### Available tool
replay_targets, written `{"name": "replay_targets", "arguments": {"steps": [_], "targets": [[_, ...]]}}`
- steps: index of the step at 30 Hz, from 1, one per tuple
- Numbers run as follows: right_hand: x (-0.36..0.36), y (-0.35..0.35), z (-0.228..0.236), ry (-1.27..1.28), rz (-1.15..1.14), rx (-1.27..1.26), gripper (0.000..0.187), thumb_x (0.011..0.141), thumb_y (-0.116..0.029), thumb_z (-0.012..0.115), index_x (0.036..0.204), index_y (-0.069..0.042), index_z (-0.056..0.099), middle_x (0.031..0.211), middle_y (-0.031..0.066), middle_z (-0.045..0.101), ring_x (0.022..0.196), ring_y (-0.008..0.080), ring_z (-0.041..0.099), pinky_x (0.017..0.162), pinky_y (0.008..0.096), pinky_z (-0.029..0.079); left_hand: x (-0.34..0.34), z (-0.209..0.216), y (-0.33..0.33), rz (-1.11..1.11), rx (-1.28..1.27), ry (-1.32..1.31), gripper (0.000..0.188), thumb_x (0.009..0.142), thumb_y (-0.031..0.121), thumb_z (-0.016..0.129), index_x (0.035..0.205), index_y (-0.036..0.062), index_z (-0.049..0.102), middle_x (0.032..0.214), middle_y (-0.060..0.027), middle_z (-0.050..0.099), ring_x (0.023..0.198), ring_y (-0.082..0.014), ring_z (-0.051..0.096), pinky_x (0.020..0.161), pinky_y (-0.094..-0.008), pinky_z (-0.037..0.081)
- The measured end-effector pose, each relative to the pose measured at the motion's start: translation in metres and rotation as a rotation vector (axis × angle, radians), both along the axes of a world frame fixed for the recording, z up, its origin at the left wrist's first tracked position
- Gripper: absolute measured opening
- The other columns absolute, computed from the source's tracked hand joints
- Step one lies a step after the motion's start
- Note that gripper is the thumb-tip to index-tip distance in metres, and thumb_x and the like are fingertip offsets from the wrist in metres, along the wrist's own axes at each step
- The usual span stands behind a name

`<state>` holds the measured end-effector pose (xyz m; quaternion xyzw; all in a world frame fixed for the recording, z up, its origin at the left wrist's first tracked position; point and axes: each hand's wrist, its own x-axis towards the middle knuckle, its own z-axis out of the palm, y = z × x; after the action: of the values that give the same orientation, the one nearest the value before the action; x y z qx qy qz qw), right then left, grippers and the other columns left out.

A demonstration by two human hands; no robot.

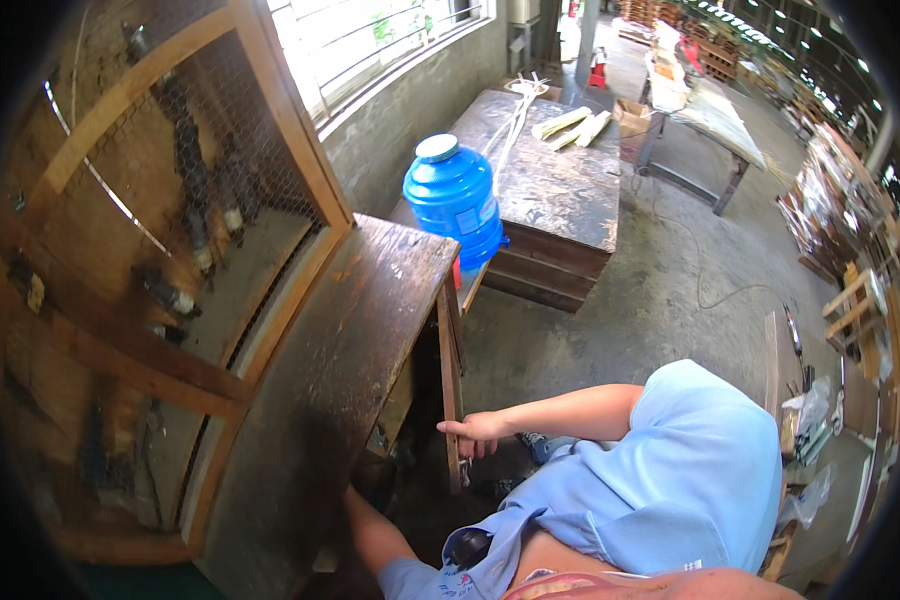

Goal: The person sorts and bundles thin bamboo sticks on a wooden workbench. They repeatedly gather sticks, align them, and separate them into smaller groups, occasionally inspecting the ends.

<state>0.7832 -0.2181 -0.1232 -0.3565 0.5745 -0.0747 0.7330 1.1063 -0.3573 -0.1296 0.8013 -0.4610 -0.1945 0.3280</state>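
My right hand (477, 428) grips the free edge of a wooden cabinet door (450, 390). Its thumb lies along the top edge, and the fingers curl down the outer side. The door stands swung out from a dark, worn wooden cabinet (370, 290). My left forearm (375, 535) reaches in under the cabinet top, which hides the left hand and whatever it touches. Only a small part of the shadowy inside shows between the cabinet top and the door.
Wood-framed wire mesh panels (260, 120) stand on the cabinet. Beyond the door are a blue water jug (455, 200) and a wooden box-like table (570, 205) bearing pale bundles (575, 127). A cable (705, 300) crosses the concrete floor. Wood and plastic-wrapped stacks (835, 195) line the right side.
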Motion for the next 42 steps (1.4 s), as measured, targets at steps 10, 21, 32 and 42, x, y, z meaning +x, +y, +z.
{"name": "replay_targets", "arguments": {"steps": [10,21,32,42], "targets": [[0.016,-0.027,0.006,-0.103,-0.017,-0.004,0.106,0.089,-0.089,0.023,0.107,0.003,0.071,0.099,0.0171,0.074,0.087,0.0291,0.073,0.074,0.044,0.059,0.032,-0.044,-0.002,-0.015,-0.07,0.104,0.031,0.09,0.024,0.07,0.11,-0.0002,0.068,0.117,-0.0212,0.067,0.111,-0.0384,0.062,0.097,-0.0497,0.046],[0.02,-0.06,-0.033,-0.213,0.467,-0.347,0.075,0.102,-0.059,0.048,0.134,0.008,0.057,0.128,0.0195,0.065,0.113,0.0306,0.064,0.094,0.0436,0.054,0.004,-0.01,0.204,0.41,-0.282,-0.471,0.027,0.09,0.028,0.067,0.105,0.0059,0.068,0.11,-0.0169,0.066,0.106,-0.0386,0.06,0.091,-0.0524,0.046],[0.032,-0.095,-0.041,-0.138,0.847,-0.732,0.051,0.1,-0.043,0.063,0.128,-0.001,0.066,0.121,0.0179,0.071,0.114,0.0256,0.066,0.1,0.0377,0.05,0.018,0.029,0.304,0.848,0.46,-0.316,0.044,0.096,0.036,0.06,0.121,-0.0001,0.061,0.106,-0.0275,0.071,0.1,-0.0479,0.067,0.087,-0.0548,0.053],[0.059,-0.126,-0.073,-0.22,0.636,-0.81,0.048,0.096,-0.045,0.066,0.115,-0.001,0.069,0.094,0.0109,0.074,0.086,0.0203,0.068,0.083,0.0349,0.054,-0.03,0.008,0.139,0.793,0.116,-0.085,0.052,0.101,0.038,0.052,0.123,-0.0084,0.046,0.106,-0.0368,0.066,0.101,-0.0514,0.065,0.087,-0.0539,0.053]]}}
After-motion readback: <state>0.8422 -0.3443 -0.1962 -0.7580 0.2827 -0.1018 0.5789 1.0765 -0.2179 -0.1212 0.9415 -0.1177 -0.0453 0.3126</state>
